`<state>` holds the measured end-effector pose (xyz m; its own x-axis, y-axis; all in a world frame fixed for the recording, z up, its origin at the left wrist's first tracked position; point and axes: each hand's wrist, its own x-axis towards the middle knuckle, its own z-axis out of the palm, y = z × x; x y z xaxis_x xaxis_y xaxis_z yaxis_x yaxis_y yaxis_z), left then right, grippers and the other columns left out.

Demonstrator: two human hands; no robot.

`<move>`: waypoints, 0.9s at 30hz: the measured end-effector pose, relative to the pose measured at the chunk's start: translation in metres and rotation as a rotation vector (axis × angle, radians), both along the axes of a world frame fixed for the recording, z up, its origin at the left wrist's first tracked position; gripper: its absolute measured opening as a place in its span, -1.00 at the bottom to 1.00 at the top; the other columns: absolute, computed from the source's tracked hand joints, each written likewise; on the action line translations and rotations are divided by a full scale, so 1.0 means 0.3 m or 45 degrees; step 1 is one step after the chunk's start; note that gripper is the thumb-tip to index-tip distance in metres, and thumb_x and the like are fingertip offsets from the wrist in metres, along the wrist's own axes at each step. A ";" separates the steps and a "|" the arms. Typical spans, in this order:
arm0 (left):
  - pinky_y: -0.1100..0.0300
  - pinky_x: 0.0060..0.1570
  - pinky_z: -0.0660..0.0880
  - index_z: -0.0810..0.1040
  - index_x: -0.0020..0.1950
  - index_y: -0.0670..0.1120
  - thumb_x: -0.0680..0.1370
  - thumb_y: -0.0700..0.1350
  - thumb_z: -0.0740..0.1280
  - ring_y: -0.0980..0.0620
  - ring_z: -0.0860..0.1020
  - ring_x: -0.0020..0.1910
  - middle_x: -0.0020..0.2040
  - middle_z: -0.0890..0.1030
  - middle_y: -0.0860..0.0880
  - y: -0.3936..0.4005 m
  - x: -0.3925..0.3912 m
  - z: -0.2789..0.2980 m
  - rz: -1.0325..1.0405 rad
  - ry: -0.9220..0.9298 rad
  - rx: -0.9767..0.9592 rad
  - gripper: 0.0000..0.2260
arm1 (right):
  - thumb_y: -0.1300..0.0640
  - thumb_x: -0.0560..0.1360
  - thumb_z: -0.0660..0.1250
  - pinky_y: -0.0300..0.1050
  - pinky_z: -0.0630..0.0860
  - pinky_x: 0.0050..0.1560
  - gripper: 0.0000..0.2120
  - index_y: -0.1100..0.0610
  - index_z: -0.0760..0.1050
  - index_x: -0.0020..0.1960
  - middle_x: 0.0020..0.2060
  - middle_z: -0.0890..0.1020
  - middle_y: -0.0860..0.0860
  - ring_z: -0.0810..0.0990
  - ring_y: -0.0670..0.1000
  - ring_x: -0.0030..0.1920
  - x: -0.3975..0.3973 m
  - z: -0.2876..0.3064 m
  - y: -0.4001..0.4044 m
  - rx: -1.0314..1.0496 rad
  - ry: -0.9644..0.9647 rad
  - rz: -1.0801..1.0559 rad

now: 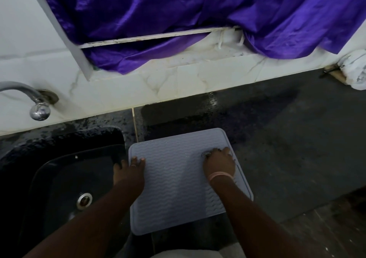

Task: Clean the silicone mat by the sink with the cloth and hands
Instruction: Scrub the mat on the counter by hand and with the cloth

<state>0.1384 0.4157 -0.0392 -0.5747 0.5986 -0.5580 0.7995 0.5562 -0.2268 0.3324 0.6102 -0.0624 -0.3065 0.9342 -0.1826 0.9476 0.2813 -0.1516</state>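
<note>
A pale grey-lilac silicone mat [178, 180] with a wavy ribbed surface lies on the dark counter just right of the sink. My left hand [128, 171] presses flat on the mat's left edge, fingers spread on top and thumb off the side toward the sink. My right hand [218, 163] sits on the mat's far right part, fingers curled over a small shiny grey wad of cloth [208, 154]. Most of the wad is hidden under the hand; only its far-left tip shows.
A black sink [65, 178] with a metal drain [84, 200] lies at the left, and a chrome tap [37, 107] juts from the tiled wall. The dark counter [277, 138] is wet behind the mat. Purple cloth [178, 20] hangs above; a white bundle [354, 71] sits far right.
</note>
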 end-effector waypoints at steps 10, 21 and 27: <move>-0.23 0.50 0.11 -0.17 0.64 0.01 0.64 0.03 0.18 -0.26 0.11 0.56 0.64 -0.07 -0.15 -0.008 -0.012 -0.002 -0.045 -0.040 0.042 -0.30 | -0.02 0.51 0.16 0.02 0.52 0.01 -0.68 0.00 0.53 0.19 0.19 0.44 0.16 0.56 0.17 -0.02 -0.021 -0.013 -0.072 0.015 0.074 0.222; -0.22 0.46 0.16 -0.16 0.63 0.15 0.54 0.12 0.38 -0.20 0.15 0.55 0.65 -0.06 -0.01 -0.054 -0.048 -0.028 -0.019 -0.089 0.211 -0.13 | -0.02 0.48 0.25 0.09 0.50 0.11 -0.63 0.02 0.51 0.26 0.20 0.50 0.21 0.52 0.27 0.15 0.117 -0.058 0.066 -0.007 0.236 -0.237; -0.23 0.42 0.22 -0.16 0.62 0.22 0.52 0.10 0.42 -0.22 0.17 0.54 0.64 -0.12 0.08 -0.078 -0.063 -0.058 0.084 -0.184 0.312 -0.11 | 0.01 0.44 0.26 0.05 0.52 0.05 -0.72 0.08 0.54 0.09 0.09 0.57 0.21 0.57 0.26 0.05 0.105 -0.065 0.049 -0.042 0.305 -0.248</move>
